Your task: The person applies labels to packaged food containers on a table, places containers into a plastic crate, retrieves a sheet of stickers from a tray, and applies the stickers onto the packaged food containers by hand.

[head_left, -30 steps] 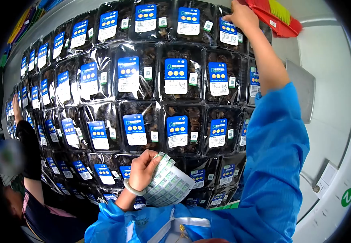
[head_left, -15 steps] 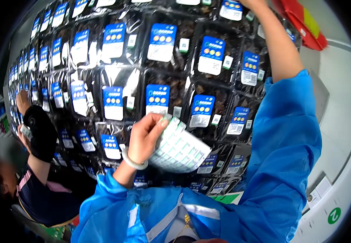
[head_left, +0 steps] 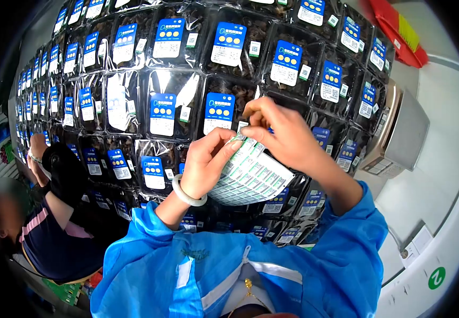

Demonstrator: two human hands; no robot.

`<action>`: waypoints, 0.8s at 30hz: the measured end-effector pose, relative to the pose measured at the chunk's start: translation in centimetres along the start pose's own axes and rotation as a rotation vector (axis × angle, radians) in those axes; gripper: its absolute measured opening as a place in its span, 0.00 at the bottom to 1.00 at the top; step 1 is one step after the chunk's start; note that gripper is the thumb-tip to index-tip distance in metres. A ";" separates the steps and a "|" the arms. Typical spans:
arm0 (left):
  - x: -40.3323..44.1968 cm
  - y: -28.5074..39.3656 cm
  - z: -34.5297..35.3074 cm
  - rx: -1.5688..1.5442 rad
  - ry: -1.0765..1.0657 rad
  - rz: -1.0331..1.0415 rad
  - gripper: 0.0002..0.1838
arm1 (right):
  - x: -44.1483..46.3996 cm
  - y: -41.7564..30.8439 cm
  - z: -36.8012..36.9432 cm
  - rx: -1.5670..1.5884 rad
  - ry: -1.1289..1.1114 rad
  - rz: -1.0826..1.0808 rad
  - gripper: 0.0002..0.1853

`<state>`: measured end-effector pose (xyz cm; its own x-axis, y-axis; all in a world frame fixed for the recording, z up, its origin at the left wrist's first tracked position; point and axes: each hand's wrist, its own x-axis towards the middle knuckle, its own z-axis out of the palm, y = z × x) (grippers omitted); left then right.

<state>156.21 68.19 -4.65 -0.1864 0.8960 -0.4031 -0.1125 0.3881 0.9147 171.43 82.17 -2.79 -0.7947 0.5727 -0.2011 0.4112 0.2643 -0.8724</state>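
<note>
My left hand point(head_left: 205, 164) grips the upper left corner of a curled sheet of stickers point(head_left: 256, 180), printed with small white and green QR labels. At the sheet's top edge, my right hand point(head_left: 282, 135) pinches a small QR sticker point(head_left: 243, 127) between thumb and fingertips; whether it is fully off the sheet I cannot tell. Both hands are above rows of black plastic-wrapped trays point(head_left: 235, 85) with dark contents. The trays bear large blue and white labels point(head_left: 228, 44), and many carry a small QR sticker point(head_left: 254, 49) beside the label.
At the left, a co-worker in a dark sleeve point(head_left: 60, 164) reaches over the trays. To the right stand a grey and beige scale-like device point(head_left: 394, 132) and a white surface with a green number 2 mark point(head_left: 437, 279). A red and yellow object point(head_left: 399, 32) lies at the upper right.
My right hand has come back from the far trays to the top of the sticker sheet. My left hand and the sheet have shifted slightly right in view.
</note>
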 end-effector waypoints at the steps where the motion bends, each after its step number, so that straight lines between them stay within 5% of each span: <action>1: -0.1 0.3 0.1 0.011 -0.009 -0.001 0.05 | -0.4 0.3 1.0 -0.017 0.033 -0.022 0.20; 8: -0.8 0.4 1.3 -0.140 0.018 0.026 0.06 | -1.5 1.0 3.7 -0.157 0.350 -0.291 0.14; 10: -0.9 0.5 -0.6 0.069 -0.129 -0.039 0.06 | -1.6 1.4 4.0 -0.143 0.399 -0.338 0.15; 12: -1.1 -0.5 -1.1 0.105 -0.123 -0.028 0.07 | -1.8 1.2 3.4 -0.157 0.416 -0.287 0.16; 16: -1.2 -0.2 -1.0 0.144 -0.058 0.009 0.08 | -0.9 1.8 -4.9 0.197 0.641 0.416 0.14; 24: -1.0 -0.4 -0.9 0.200 -0.094 -0.001 0.07 | 0.6 14.5 -13.0 0.191 0.666 0.500 0.10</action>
<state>155.54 66.90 -4.62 -0.0934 0.9082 -0.4080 0.0850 0.4155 0.9056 182.70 96.49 -9.78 -0.0872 0.9396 -0.3311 0.5143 -0.2422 -0.8227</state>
